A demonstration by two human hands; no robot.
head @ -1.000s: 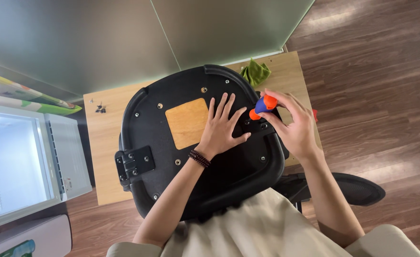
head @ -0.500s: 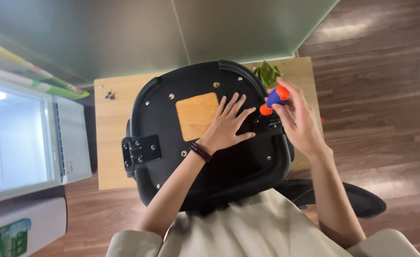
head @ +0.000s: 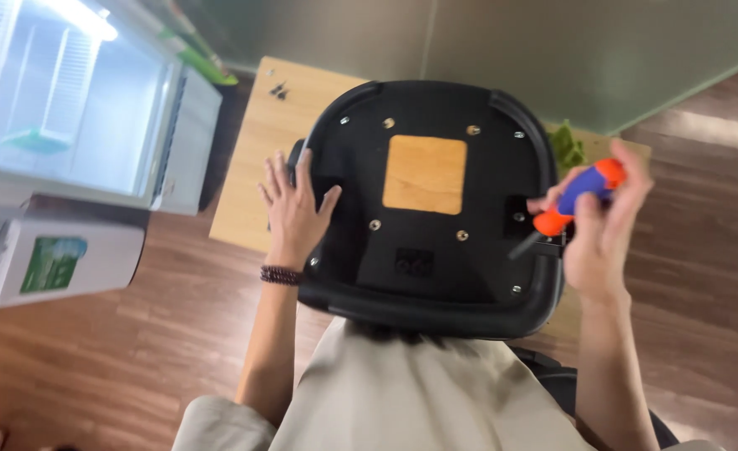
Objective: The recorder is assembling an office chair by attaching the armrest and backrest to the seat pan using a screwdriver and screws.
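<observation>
A black chair seat (head: 436,276) lies upside down on a wooden table (head: 248,167), with a square opening in its middle showing the wood. My left hand (head: 294,209) rests flat with spread fingers on the seat's left edge; a dark bead bracelet circles the wrist. My right hand (head: 598,230) holds an orange and purple screwdriver (head: 578,196) at the seat's right edge, its tip pointing down at a bracket there. Several screws dot the seat's underside.
A green object (head: 567,144) lies on the table behind the seat's right side. A white cabinet with a lit glass front (head: 76,108) stands at the left, and a white box with a green label (head: 51,263) sits on the wooden floor below it.
My left hand moved from the seat's middle right to its left edge. The view has swung, so the seat sits more central. The right hand still holds the screwdriver at the right edge.
</observation>
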